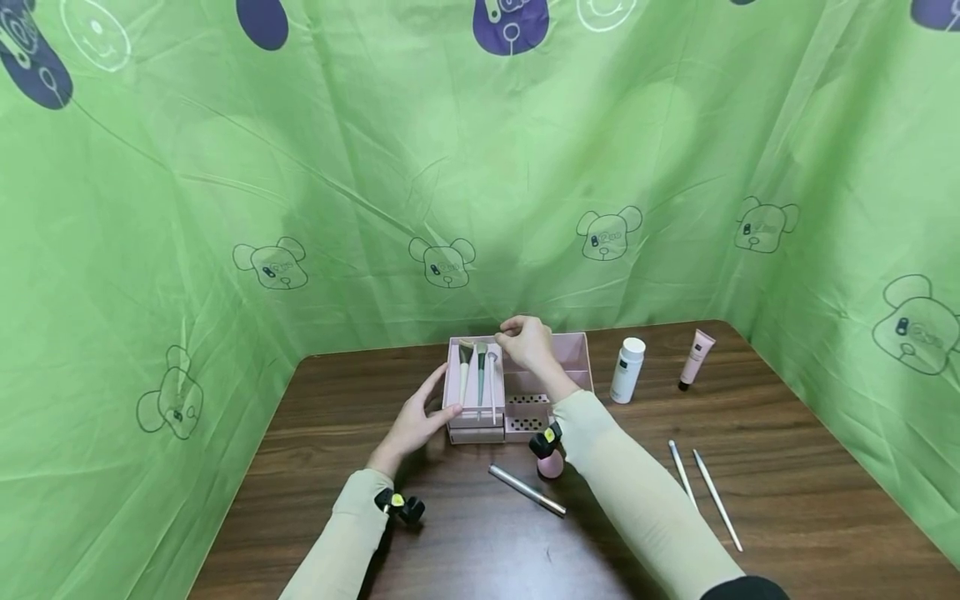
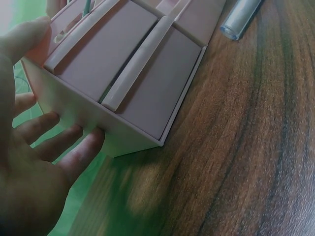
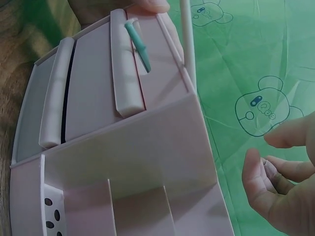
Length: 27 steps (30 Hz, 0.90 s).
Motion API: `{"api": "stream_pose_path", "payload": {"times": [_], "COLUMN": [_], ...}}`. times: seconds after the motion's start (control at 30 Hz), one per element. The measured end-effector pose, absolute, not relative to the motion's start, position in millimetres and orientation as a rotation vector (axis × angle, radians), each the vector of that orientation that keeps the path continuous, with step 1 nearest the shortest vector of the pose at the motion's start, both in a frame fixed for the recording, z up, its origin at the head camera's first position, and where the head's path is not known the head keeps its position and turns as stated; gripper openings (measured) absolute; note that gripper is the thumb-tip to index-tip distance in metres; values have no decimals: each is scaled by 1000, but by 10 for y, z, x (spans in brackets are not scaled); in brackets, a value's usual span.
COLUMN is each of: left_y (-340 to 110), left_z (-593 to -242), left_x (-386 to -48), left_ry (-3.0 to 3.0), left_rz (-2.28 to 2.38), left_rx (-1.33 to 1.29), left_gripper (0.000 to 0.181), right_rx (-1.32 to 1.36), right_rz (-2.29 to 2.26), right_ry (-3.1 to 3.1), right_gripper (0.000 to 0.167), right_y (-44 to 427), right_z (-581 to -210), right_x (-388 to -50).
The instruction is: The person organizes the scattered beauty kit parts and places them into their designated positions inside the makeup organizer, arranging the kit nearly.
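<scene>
A pink desktop organizer (image 1: 477, 435) with drawers stands on the table. Three makeup brushes lean in its left upper compartment: a dark-bristled brush (image 1: 463, 371), a green-handled brush (image 1: 482, 375) and a slim pale brush (image 1: 492, 379). My left hand (image 1: 418, 421) rests against the organizer's left side, its thumb at the front edge and the fingers extended along the wall (image 2: 74, 108). Above the organizer's back, my right hand (image 1: 527, 343) has loosely bent fingers. In the right wrist view, nothing shows between thumb and index, and a green handle (image 3: 139, 46) passes through a slot.
A silver tube (image 1: 527, 490) and a pink rounded item (image 1: 551, 465) lie in front of the organizer. To the right stand a white bottle (image 1: 627, 371) and a pink squeeze tube (image 1: 697, 360). Two slim white sticks (image 1: 717, 500) lie nearer. Green cloth (image 1: 450, 167) surrounds the table.
</scene>
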<state>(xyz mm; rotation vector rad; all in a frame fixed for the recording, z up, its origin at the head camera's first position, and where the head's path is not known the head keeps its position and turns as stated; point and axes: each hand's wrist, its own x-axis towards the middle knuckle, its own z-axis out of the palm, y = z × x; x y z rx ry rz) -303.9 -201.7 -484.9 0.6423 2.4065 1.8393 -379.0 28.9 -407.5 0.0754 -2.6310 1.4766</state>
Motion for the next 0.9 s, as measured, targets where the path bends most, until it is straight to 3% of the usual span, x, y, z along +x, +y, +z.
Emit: {"api": "stream_pose_path", "payload": {"times": [0.9], "left_y": [-2023], "left_z": [-4834], "left_x": [-3029], "left_ry": [2433], "left_rz": [1811], "left_rx": [645], "left_gripper": [82], "right_rx": [103], "right_rz": [1482], "right_ry": [-2615], "right_gripper": [27], "right_y": [430], "right_z": [-4060], "right_x": [-3714]}}
